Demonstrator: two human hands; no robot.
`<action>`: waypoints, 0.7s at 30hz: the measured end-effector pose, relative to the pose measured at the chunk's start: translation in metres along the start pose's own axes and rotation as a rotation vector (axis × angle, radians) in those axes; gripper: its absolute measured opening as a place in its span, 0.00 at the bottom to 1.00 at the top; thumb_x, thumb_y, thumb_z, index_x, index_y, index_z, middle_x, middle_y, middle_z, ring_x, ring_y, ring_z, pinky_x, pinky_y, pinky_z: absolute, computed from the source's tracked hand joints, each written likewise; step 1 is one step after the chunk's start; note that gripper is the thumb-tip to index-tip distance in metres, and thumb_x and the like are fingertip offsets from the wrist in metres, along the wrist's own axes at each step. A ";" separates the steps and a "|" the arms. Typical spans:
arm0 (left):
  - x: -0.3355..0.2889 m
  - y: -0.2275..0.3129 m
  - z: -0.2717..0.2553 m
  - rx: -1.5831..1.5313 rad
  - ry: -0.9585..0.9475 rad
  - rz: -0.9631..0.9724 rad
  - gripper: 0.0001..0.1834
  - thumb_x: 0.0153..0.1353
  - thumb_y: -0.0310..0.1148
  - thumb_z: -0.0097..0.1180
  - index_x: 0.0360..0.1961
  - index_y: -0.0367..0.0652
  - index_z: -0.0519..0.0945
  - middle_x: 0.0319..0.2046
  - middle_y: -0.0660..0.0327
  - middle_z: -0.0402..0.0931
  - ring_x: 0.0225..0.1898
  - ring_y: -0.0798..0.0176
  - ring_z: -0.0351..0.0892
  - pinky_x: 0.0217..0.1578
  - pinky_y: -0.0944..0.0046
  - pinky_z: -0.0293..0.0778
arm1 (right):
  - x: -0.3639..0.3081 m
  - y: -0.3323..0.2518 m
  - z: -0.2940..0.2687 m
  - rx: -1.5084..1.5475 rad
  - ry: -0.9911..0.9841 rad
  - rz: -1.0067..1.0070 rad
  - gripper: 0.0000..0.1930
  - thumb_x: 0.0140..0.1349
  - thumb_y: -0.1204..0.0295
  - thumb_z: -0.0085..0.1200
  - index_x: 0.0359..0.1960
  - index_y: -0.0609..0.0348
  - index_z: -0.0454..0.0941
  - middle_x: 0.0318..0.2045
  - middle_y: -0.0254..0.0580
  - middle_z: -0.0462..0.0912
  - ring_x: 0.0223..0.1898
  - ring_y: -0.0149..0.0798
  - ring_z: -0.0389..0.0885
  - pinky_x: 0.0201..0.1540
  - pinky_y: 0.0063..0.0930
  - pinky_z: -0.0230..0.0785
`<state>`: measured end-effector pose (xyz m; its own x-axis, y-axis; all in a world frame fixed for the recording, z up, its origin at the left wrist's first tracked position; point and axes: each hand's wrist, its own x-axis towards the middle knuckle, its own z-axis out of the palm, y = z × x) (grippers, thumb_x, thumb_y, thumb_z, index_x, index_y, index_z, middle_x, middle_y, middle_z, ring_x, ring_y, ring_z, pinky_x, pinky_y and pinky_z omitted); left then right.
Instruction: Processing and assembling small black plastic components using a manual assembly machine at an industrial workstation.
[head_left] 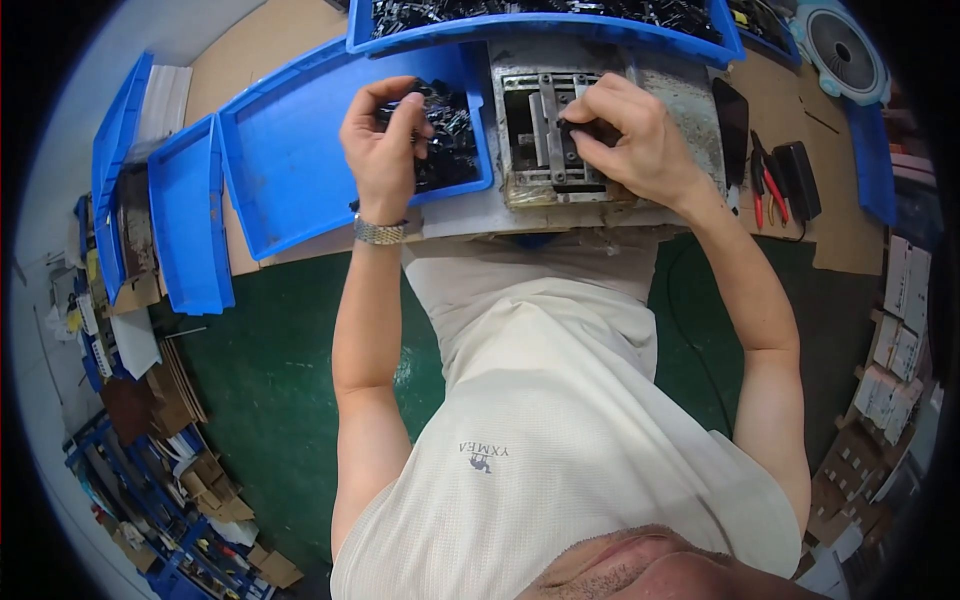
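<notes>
My left hand [378, 150] hovers over a heap of small black parts [450, 140] at the right end of a blue tray [290, 150]. Its fingers are curled with thumb and forefinger close together; what they hold, if anything, blends into the dark heap. To the right sits a metal fixture [547, 180] with flat bars and screws. Over its right side, my right hand [640, 135] has thumb and forefinger pinched at the bars, on what looks like a small black part [572, 127], mostly hidden by the fingers.
Another blue tray [550, 32] full of black parts spans the back. Right of the fixture lie red-handled pliers [770, 190] and a black box-shaped thing [798, 180] with a cord. A small fan [845, 55] stands back right. More blue trays [188, 220] are at the left.
</notes>
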<state>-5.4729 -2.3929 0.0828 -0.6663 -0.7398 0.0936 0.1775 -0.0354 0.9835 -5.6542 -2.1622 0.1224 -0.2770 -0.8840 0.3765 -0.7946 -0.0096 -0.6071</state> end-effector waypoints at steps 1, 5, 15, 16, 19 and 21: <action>0.002 -0.003 -0.011 0.083 0.033 0.029 0.09 0.67 0.25 0.62 0.47 0.36 0.81 0.30 0.63 0.81 0.24 0.75 0.78 0.19 0.76 0.71 | -0.001 -0.001 -0.001 0.014 -0.005 0.021 0.08 0.56 0.82 0.61 0.39 0.68 0.81 0.35 0.44 0.83 0.39 0.41 0.85 0.41 0.29 0.78; 0.006 -0.009 -0.042 0.304 0.110 0.064 0.10 0.67 0.25 0.61 0.48 0.35 0.80 0.34 0.60 0.82 0.26 0.73 0.80 0.23 0.73 0.77 | 0.000 -0.001 0.001 0.045 0.019 0.011 0.08 0.54 0.84 0.61 0.37 0.69 0.81 0.37 0.46 0.84 0.40 0.43 0.85 0.43 0.30 0.78; 0.008 -0.026 -0.065 0.443 0.130 0.225 0.11 0.66 0.26 0.63 0.48 0.33 0.81 0.40 0.57 0.85 0.36 0.67 0.87 0.37 0.70 0.81 | 0.001 0.000 0.005 -0.006 -0.001 0.023 0.09 0.53 0.84 0.61 0.37 0.69 0.82 0.36 0.47 0.84 0.39 0.43 0.85 0.43 0.30 0.78; 0.007 -0.028 -0.066 0.442 0.132 0.225 0.11 0.66 0.26 0.63 0.48 0.33 0.81 0.40 0.57 0.85 0.36 0.67 0.87 0.37 0.70 0.81 | 0.001 0.000 0.005 -0.026 0.010 -0.005 0.09 0.53 0.84 0.61 0.37 0.70 0.82 0.35 0.46 0.84 0.39 0.42 0.85 0.42 0.28 0.78; 0.007 -0.027 -0.070 0.397 0.141 0.208 0.12 0.66 0.25 0.63 0.49 0.33 0.81 0.40 0.57 0.85 0.39 0.67 0.86 0.39 0.70 0.80 | 0.003 0.000 0.005 -0.035 -0.010 0.008 0.08 0.55 0.84 0.62 0.37 0.69 0.82 0.34 0.43 0.84 0.37 0.36 0.84 0.41 0.24 0.77; 0.008 -0.026 -0.074 0.517 0.167 0.297 0.12 0.66 0.26 0.63 0.49 0.33 0.81 0.40 0.58 0.85 0.40 0.68 0.85 0.42 0.70 0.79 | 0.003 0.002 0.004 -0.026 -0.040 0.050 0.08 0.56 0.83 0.62 0.38 0.68 0.82 0.34 0.41 0.84 0.36 0.32 0.84 0.41 0.22 0.76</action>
<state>-5.4293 -2.4473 0.0469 -0.5128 -0.7645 0.3906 -0.0633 0.4874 0.8709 -5.6545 -2.1668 0.1194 -0.2951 -0.9010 0.3179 -0.7943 0.0464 -0.6058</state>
